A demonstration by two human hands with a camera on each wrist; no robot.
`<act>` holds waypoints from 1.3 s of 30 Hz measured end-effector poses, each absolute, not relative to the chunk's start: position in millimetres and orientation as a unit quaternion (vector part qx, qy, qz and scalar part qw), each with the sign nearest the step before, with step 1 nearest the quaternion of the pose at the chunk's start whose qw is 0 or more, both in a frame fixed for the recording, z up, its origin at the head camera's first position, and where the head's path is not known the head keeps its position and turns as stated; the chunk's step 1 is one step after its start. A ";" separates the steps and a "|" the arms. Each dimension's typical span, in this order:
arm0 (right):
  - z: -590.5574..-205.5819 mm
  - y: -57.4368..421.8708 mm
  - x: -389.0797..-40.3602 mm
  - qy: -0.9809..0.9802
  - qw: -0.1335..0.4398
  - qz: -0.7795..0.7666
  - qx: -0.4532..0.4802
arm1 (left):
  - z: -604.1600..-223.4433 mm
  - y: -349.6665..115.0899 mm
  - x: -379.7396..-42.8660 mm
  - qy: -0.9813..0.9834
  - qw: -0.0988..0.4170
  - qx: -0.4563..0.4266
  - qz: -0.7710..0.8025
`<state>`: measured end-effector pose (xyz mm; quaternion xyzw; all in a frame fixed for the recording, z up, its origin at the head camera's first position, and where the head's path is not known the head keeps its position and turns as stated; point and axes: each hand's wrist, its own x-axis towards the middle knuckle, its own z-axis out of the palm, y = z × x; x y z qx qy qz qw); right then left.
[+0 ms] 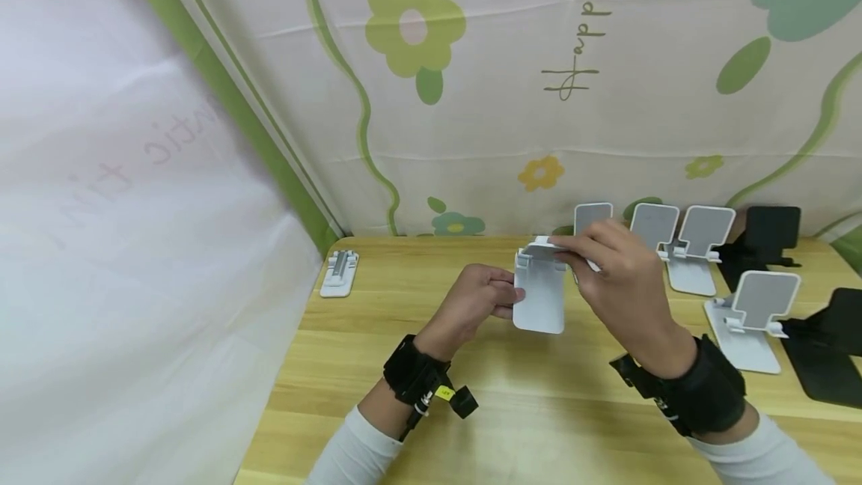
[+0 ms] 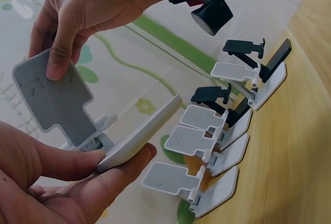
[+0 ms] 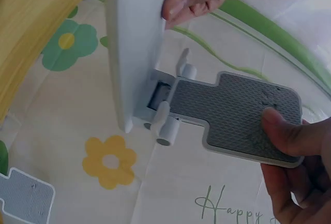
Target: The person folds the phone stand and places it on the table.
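A white phone stand (image 1: 540, 302) is held above the table between both hands, its hinged rest plate swung away from the base. My left hand (image 1: 474, 292) pinches the edge of the base, thumb on one face and fingers on the other. The rest plate with its grey textured pad (image 3: 235, 115) is pinched at its far end by my right hand (image 1: 622, 283). In the right wrist view, two small white hooks flank the hinge end of that plate. In the left wrist view the base (image 2: 142, 131) is seen edge-on.
A folded white phone stand (image 1: 339, 274) lies at the table's left back corner. Several unfolded stands are at the right, among them a white one (image 1: 754, 320) and a black one (image 1: 771, 234). Behind the wooden table (image 1: 404, 268) hangs a flowered cloth (image 1: 471, 118).
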<state>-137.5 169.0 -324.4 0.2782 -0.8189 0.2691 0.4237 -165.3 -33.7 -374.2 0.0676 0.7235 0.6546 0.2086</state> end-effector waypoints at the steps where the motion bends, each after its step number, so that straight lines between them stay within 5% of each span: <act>1: -325.9 167.6 -136.8 -0.812 0.436 0.266 0.284 | -374.1 -34.3 -165.3 0.723 0.208 0.069 0.655; 13: -372.8 149.3 -133.0 -0.722 0.545 0.188 0.383 | -353.1 -44.3 -172.7 0.710 0.171 0.074 0.679; 20: -377.5 148.8 -132.9 -0.734 0.530 0.172 0.388 | -347.2 -46.6 -175.9 0.712 0.164 0.082 0.678; 27: -365.3 158.9 -130.4 -0.827 0.318 0.359 0.295 | -350.0 -53.1 -176.5 0.705 0.169 0.078 0.684; 35: -346.3 170.8 -137.6 -0.775 -0.092 0.620 0.084 | -344.4 -51.6 -169.3 0.704 0.183 0.079 0.681; 39: -344.5 174.6 -140.2 -0.710 -0.167 0.680 0.075 | -344.7 -49.4 -169.9 0.702 0.188 0.078 0.682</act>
